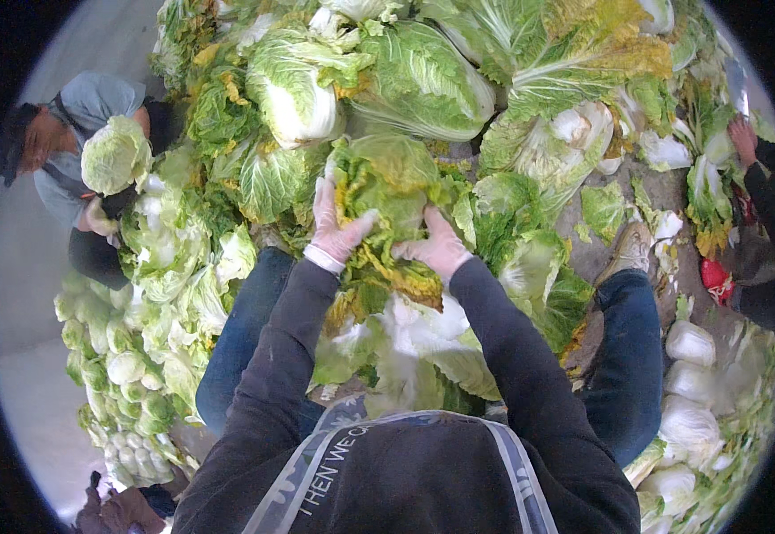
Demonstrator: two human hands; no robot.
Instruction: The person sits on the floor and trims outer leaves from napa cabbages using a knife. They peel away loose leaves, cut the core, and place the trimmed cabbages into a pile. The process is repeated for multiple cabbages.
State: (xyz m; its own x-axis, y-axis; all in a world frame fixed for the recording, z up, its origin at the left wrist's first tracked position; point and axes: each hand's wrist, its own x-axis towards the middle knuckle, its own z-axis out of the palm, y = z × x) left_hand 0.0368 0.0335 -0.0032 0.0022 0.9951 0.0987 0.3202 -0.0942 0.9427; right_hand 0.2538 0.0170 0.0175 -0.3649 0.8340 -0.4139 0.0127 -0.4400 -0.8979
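Note:
Between my gloved hands is a napa cabbage (394, 183) with ragged, yellowing outer leaves. My left hand (337, 227) grips its left side, fingers spread up along the leaves and thumb turned inward. On the other side my right hand (435, 245) holds the lower right of the head, its fingertips partly hidden. Browned leaf edges (414, 280) hang down toward my lap. Below them, loose pale leaves (420, 327) lie between my legs. Just beyond the held head rest two larger napa cabbages, one with a white base (294, 100) and one greener (427, 87).
Loose leaves (527, 267) lie by my right leg (627, 354). Trimmed white heads (691, 384) line the floor at right. At left, a co-worker (87, 147) holds a pale cabbage (115, 157) above a leaf heap (173, 253). Another person's hand (742, 140) shows at far right.

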